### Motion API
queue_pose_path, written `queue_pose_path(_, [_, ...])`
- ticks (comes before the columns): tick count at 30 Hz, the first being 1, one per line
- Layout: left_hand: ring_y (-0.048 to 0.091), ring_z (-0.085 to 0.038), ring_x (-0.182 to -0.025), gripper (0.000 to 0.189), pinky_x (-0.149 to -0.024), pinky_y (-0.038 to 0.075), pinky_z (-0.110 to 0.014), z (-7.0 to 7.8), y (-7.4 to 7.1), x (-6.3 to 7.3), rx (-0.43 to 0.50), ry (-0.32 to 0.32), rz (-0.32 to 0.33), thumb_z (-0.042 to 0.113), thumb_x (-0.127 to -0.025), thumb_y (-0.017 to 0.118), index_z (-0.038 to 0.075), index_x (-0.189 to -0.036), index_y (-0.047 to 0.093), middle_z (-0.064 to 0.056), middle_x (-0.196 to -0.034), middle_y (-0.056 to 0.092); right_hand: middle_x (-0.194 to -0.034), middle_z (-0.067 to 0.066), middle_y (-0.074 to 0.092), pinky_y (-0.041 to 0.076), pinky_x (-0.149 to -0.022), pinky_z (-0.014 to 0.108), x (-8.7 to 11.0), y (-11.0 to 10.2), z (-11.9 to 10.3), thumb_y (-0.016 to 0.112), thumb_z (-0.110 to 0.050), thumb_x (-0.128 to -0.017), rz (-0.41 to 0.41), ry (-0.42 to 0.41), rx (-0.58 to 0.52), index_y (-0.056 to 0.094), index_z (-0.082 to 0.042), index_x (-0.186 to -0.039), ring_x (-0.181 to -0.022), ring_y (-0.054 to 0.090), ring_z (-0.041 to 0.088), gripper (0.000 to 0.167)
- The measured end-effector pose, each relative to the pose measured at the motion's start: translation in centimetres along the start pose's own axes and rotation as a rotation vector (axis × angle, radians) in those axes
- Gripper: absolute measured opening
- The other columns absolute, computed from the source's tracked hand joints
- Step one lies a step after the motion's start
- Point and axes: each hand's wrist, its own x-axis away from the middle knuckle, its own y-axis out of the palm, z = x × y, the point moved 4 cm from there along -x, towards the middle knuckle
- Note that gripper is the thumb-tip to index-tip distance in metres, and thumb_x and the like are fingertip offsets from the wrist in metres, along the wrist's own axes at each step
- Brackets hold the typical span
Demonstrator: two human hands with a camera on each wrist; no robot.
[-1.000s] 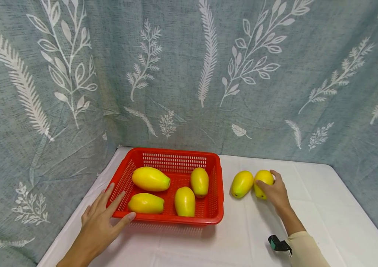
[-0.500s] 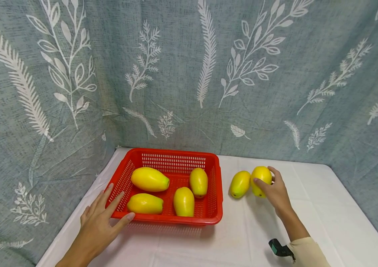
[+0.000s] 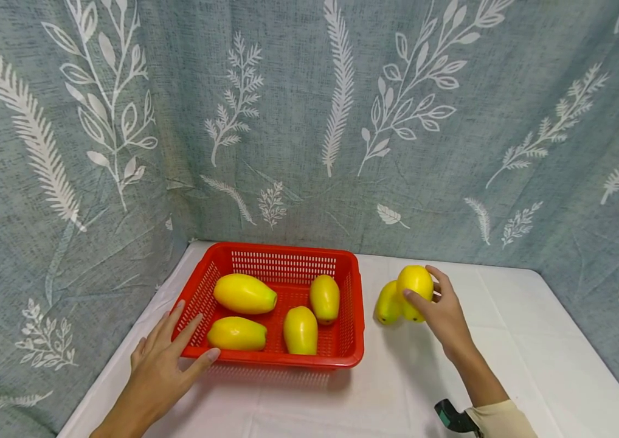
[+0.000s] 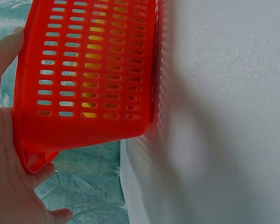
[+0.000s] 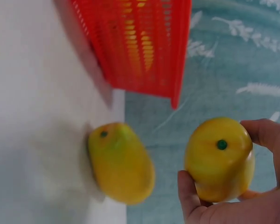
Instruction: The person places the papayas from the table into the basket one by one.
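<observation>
My right hand (image 3: pixel 446 316) grips a yellow papaya (image 3: pixel 414 285), thumb on the near side and fingers round the far side. In the right wrist view this papaya (image 5: pixel 219 161) hangs above the table, its dark green tip facing the camera. A second papaya (image 3: pixel 387 307) lies on the cloth just beyond, partly covered by the held one in the head view. My left hand (image 3: pixel 160 364) rests with spread fingers on the front left corner of a red plastic basket (image 3: pixel 331 361); in the left wrist view its thumb (image 4: pixel 11 44) touches the rim.
Several papayas lie inside the basket, among them a large one (image 3: pixel 244 294) at the back left. A white cloth (image 3: pixel 528 328) covers the table. A leaf-patterned blue-green curtain (image 3: pixel 298 121) encloses the back and sides. A black device (image 3: pixel 449 417) sits by the right sleeve.
My right hand has lifted its papaya off the cloth and carried it leftward, so it overlaps the other papaya. My left hand and the basket have stayed put.
</observation>
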Motion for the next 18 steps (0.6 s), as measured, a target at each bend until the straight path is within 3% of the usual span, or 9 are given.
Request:
queue_pose_path(7, [0.023,-0.054,-0.152,0.085,-0.104,0.021,-0.084,-0.1,0.0,0.0,0.005,-0.006,-0.008,0.06,-0.094,0.071,0.005,-0.156,0.051,-0.023,-0.173,0.021,-0.158,0.022,0.04,0.049,-0.111,0.053,1.2,1.0,-1.6,0.071,-0.036,-0.102,-0.016,-0.048,-0.028,0.025,-0.023,-0.168,-0.14,0.051,0.04,0.081])
queue_pose_path(18, [0.022,-0.054,-0.152,0.086,-0.104,0.021,-0.084,-0.1,0.0,0.0,0.009,-0.005,-0.013,0.062,-0.094,0.069,0.006,-0.157,0.05,-0.023,-0.174,0.02,-0.155,0.018,0.044,0.053,-0.106,0.049,2.7,3.3,-3.3,0.073,-0.033,-0.1,-0.063,-0.11,-0.052,0.033,-0.026,-0.164,-0.142,0.049,0.039,0.076])
